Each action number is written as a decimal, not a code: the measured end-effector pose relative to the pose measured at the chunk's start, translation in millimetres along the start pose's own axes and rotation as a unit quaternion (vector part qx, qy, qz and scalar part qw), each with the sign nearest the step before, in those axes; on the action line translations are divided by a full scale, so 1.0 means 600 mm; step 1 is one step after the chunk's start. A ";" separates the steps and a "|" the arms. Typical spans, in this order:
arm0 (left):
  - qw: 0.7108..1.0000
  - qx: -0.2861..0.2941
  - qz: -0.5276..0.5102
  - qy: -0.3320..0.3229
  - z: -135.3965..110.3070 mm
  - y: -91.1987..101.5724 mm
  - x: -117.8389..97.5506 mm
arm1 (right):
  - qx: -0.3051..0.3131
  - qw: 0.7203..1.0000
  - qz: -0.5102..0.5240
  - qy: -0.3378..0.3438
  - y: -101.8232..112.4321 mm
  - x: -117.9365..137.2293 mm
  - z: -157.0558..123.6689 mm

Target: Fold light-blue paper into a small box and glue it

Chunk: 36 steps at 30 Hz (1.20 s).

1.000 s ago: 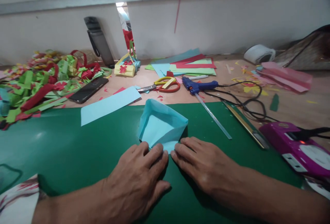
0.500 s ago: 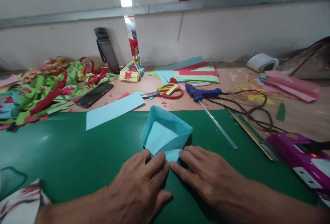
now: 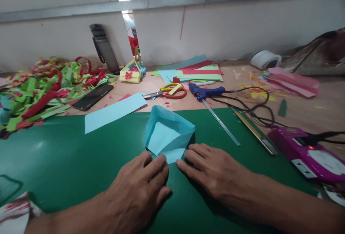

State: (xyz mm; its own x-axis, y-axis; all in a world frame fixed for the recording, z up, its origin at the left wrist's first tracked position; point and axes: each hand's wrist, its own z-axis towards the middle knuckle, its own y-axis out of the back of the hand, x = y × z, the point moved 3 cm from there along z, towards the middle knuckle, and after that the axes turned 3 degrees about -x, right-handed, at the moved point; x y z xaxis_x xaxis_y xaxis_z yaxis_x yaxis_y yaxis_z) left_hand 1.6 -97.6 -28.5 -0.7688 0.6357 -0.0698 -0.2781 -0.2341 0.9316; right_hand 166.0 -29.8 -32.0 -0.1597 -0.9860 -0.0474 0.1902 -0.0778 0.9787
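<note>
Beyond the green mat (image 3: 67, 162), the worktop (image 3: 302, 110) carries one pair of scissors (image 3: 168, 92), one blue glue gun (image 3: 205, 91), one black phone (image 3: 93, 97) and one loose pale-blue strip (image 3: 114, 112); a scrap heap (image 3: 43, 90) fills the far left. One pale-blue folded paper (image 3: 168, 135) sits mid-mat, its far side raised into an open pocket. The left hand (image 3: 137, 187) and right hand (image 3: 212, 171) lie flat, fingers extended, gripping nothing, fingertips pressing its near corner.

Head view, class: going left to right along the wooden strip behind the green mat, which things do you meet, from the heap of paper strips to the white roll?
heap of paper strips → black phone → scissors → blue glue gun → white roll
</note>
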 end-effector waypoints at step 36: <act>0.988 -0.121 0.028 -0.094 0.014 0.041 -0.025 | -0.170 0.982 -0.037 -0.073 0.014 -0.058 0.012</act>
State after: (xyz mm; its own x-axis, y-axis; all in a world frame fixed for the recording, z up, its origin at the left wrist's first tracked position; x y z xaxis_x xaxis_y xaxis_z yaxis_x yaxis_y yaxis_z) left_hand 11.1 -106.7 -1.6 -0.6730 0.7365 0.0681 -0.3854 -0.4278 0.8176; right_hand 166.0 4.9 -20.8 -0.3170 -0.9464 -0.0620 0.4817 -0.2170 0.8491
